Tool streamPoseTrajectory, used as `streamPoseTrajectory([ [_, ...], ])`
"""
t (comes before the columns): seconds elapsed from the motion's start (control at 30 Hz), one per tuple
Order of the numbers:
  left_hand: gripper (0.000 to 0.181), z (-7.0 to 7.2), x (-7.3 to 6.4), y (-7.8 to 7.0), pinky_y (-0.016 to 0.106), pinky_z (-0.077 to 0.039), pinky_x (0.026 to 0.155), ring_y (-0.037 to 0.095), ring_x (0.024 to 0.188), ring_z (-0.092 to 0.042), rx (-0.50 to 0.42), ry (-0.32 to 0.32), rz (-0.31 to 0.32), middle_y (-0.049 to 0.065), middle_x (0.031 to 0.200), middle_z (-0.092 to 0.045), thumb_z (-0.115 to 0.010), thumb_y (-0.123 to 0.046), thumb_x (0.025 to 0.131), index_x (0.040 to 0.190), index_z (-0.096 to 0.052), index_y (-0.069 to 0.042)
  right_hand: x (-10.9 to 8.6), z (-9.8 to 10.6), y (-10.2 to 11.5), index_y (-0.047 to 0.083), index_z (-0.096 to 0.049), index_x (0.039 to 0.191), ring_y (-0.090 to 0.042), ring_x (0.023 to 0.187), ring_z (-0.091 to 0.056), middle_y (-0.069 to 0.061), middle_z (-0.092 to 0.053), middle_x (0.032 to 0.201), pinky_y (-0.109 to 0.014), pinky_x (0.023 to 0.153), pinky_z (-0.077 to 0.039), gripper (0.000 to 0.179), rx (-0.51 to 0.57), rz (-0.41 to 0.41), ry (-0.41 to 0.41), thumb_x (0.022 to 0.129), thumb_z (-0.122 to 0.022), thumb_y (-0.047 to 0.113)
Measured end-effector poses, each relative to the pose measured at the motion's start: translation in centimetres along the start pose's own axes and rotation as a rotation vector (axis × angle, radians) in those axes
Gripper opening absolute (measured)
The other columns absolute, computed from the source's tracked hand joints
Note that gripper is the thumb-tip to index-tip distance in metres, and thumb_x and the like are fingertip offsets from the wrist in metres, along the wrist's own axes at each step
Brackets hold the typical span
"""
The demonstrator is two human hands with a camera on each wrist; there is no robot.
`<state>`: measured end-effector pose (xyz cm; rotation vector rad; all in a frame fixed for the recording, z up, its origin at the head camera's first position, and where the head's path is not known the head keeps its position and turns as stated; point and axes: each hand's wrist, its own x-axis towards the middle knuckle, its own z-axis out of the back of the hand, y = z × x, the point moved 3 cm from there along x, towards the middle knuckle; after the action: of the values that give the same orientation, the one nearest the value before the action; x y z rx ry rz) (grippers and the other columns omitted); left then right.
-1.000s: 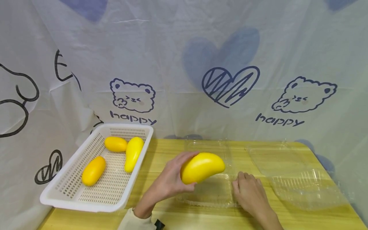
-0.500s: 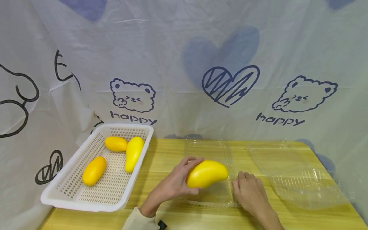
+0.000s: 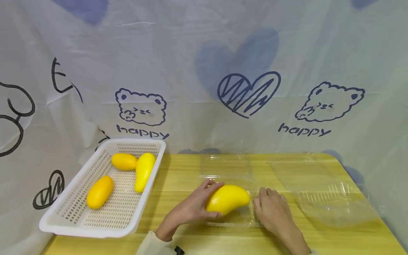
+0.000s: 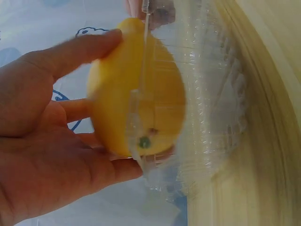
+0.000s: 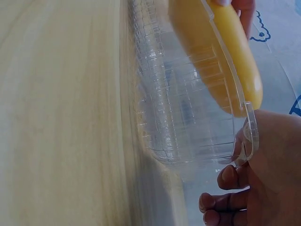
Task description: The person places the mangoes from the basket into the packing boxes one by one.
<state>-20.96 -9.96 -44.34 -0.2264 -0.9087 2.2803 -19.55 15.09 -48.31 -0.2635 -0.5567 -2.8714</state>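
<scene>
My left hand [image 3: 192, 206] grips a yellow mango [image 3: 229, 199] over the near tray of a clear plastic clamshell box [image 3: 224, 224]. In the left wrist view the mango [image 4: 136, 89] shows partly through the box's clear wall, its thick end with a green spot toward the camera. Thumb and fingers lie on opposite sides of the fruit. At the box's right edge, my right hand [image 3: 275, 211] has its fingers curled. The right wrist view shows that hand [image 5: 270, 165] pinching the corner of the box's rim [image 5: 251, 136].
A white perforated basket [image 3: 86, 232] stands at the left, with an orange-yellow mango [image 3: 100, 192], another one [image 3: 124, 161] and a yellow mango [image 3: 145, 173] inside. A second open clear box [image 3: 339, 209] lies at the right. A printed cloth [image 3: 191, 81] hangs behind the wooden table.
My left hand has lowered the mango, first shifting it right, down to the clear box. My right hand has stayed at the box's edge. The head view has shifted slightly.
</scene>
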Motion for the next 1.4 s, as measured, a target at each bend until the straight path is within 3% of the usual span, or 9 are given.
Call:
streamPoseTrajectory([
  [0.23,0.077,-1.0,0.0,0.1,0.032,-0.046,0.098,0.016,0.111,-0.049,-0.024,0.066,0.027,0.002,0.14,-0.042,-0.079,-0.018,0.092,0.157,-0.039,-0.01,0.0,-0.2,0.1,0.013,-0.046,0.079,-0.019,0.068,-0.039,-0.001,-0.042,0.07,-0.034,0.066,-0.033,0.022,-0.008,-0.004,-0.007,0.101,-0.047,0.014],
  [0.8,0.072,-2.0,-0.3,0.1,0.04,-0.046,0.104,0.02,0.12,-0.049,0.072,0.165,0.088,0.01,0.145,-0.046,-0.072,-0.021,0.097,0.159,-0.037,-0.008,0.1,-0.2,0.3,0.014,-0.045,0.076,-0.019,0.067,-0.038,-0.001,-0.041,0.069,-0.034,0.065,-0.031,0.024,-0.01,0.009,-0.034,0.1,-0.048,0.014],
  [0.93,0.071,-2.2,-0.3,0.0,0.041,-0.045,0.106,0.023,0.123,-0.048,0.1,0.172,0.084,0.012,0.147,-0.042,-0.069,-0.02,0.099,0.159,-0.034,-0.006,0.1,-0.2,0.3,0.014,-0.045,0.076,-0.019,0.066,-0.038,0.0,-0.04,0.069,-0.033,0.064,-0.031,0.024,-0.014,0.013,-0.041,0.1,-0.049,0.013],
  [1.13,0.07,-2.2,-0.1,0.1,0.03,-0.044,0.1,0.018,0.115,-0.042,0.087,0.161,0.08,0.003,0.132,-0.037,-0.07,-0.017,0.098,0.159,-0.036,-0.006,0.0,-0.2,0.3,0.014,-0.044,0.076,-0.019,0.066,-0.038,0.0,-0.04,0.068,-0.034,0.064,-0.032,0.025,-0.021,0.018,-0.05,0.1,-0.049,0.013],
  [1.4,0.069,-1.9,0.0,-0.1,0.033,-0.046,0.104,0.015,0.114,-0.049,0.083,0.144,0.059,0.004,0.136,-0.046,-0.078,-0.015,0.092,0.153,-0.047,-0.008,-0.1,-0.1,0.2,0.015,-0.043,0.075,-0.018,0.066,-0.04,0.0,-0.04,0.068,-0.038,0.068,-0.036,0.027,-0.043,0.025,-0.041,0.102,-0.047,0.014],
])
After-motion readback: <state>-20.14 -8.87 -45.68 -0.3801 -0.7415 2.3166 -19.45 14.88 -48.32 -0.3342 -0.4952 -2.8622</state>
